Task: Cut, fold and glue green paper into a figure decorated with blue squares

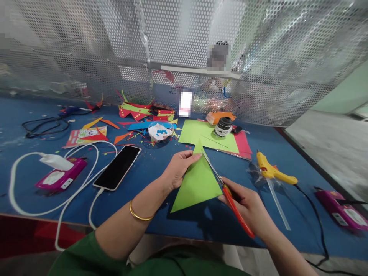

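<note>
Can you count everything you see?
paper triangle: 1, green, in left hand
scissors: 1, red handles, in right hand
phone: 1, black, left
cable loops: several, white, left
power strips: 2, purple, both ends
glue gun: 1, yellow, right
glue stick: 1, clear, below gun
cords: several, black, both ends
sheets: several, green and red, back
spool: 1, black and white, on sheets
packet: 1, red, left
wrapper: 1, orange, behind spool
dish: 1, white, back
scraps: many, mixed, around dish
dotted cutouts: several, red and green, back
table: 1, blue, underneath
mesh: 1, silver, back
bracelet: 1, gold, left wrist
hands: 2, bare, centre
</note>
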Available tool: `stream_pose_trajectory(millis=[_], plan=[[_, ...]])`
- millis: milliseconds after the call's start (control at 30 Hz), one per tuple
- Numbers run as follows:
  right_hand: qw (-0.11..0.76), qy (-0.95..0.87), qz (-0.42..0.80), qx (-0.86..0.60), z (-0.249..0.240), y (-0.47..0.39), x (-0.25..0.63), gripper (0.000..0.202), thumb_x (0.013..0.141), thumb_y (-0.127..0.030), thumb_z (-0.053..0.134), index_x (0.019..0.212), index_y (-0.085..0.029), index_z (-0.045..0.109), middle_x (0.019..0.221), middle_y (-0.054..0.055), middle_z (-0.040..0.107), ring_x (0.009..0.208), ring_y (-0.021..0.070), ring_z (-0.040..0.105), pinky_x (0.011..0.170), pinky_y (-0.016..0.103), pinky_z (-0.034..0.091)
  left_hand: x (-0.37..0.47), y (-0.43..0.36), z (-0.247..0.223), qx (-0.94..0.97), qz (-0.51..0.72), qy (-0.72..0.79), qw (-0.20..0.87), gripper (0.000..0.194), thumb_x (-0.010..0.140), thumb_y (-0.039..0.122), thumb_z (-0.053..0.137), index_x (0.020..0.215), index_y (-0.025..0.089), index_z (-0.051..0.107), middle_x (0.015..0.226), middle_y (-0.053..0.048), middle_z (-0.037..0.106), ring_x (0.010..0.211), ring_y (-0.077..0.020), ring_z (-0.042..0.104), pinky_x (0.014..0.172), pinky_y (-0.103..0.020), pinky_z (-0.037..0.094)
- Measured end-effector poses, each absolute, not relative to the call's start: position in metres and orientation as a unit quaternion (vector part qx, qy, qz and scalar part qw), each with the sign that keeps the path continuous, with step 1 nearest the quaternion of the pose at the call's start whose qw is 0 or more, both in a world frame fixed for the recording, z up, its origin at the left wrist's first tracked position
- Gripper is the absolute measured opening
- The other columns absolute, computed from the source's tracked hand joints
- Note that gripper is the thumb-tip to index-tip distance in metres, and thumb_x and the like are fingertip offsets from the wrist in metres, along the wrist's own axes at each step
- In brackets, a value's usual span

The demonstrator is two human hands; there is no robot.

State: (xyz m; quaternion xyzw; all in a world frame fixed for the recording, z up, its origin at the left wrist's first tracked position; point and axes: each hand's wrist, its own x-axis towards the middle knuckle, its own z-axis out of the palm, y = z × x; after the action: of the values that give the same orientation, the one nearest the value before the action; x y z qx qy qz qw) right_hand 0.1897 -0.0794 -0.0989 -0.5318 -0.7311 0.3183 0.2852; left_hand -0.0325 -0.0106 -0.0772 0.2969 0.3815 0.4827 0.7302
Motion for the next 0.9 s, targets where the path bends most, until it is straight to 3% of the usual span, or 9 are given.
stream_pose_trajectory(millis=[333, 533, 900], plan=[[0.273, -0.726, 0.312, -0.549, -0.0966, -0.0792, 0.1907, 0.055, 0.083, -0.046, 0.066, 0.13, -0.017, 0.064, 0.109, 0.009, 0.076, 0.095, 0.0253, 0.072, 0.084, 0.035, 0.058, -0.0337, -0.0069, -0.0813, 0.295, 0.526, 0.391, 0.696, 0.032, 0.06, 0.037, 0.089, 0.069, 0.015, 0.067, 0.06, -0.001, 0.066, 0.051, -0.0109, 0.059, 0.053, -0.024, 0.049], [0.259, -0.729, 0.323, -0.545, -0.1032, -0.0818, 0.197, 0.056, 0.085, -0.045, 0.062, 0.135, -0.02, 0.06, 0.121, 0.009, 0.072, 0.106, 0.0266, 0.069, 0.086, 0.035, 0.057, -0.0324, -0.0081, -0.0798, 0.294, 0.525, 0.391, 0.696, 0.033, 0.058, 0.037, 0.09, 0.069, 0.014, 0.069, 0.062, -0.002, 0.068, 0.052, -0.0116, 0.06, 0.054, -0.025, 0.05], [0.267, -0.743, 0.333, -0.516, -0.0994, -0.0753, 0.1909, 0.052, 0.09, -0.044, 0.059, 0.136, -0.02, 0.059, 0.113, 0.008, 0.074, 0.109, 0.0272, 0.068, 0.091, 0.036, 0.055, -0.0265, -0.0127, -0.087, 0.325, 0.502, 0.394, 0.698, 0.033, 0.058, 0.04, 0.089, 0.07, 0.014, 0.071, 0.064, -0.001, 0.068, 0.053, -0.0102, 0.058, 0.055, -0.023, 0.047]])
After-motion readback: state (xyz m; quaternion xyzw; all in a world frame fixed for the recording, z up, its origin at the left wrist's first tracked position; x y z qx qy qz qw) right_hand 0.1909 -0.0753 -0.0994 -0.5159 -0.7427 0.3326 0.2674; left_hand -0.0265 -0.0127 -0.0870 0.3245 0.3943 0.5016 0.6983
